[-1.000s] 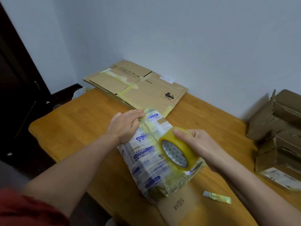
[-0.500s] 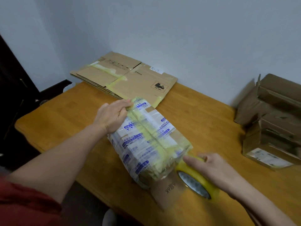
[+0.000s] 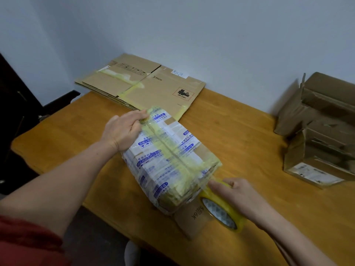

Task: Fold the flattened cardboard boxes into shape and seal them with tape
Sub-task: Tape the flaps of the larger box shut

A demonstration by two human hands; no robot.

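Observation:
A cardboard box [image 3: 169,160], wrapped in blue-printed white tape and yellowish clear tape, stands on the wooden table [image 3: 240,146]. My left hand [image 3: 124,129] grips its far top edge, fingers curled over the tape strip. My right hand [image 3: 236,194] grips a yellow tape roll [image 3: 221,210] at the box's near lower corner, with a strip of tape running up onto the box top. A brown flap [image 3: 192,217] with handwriting juts out below the box.
Flattened cardboard boxes [image 3: 153,87] lie at the table's far left against the wall. Several folded brown boxes [image 3: 318,131] are stacked at the right. The table's near edge runs under my left arm; dark furniture [image 3: 19,112] stands at the left.
My right hand has pulled the tape roll from above the box top down past its near end to table level, laying tape along the top. My left hand stays on the far edge.

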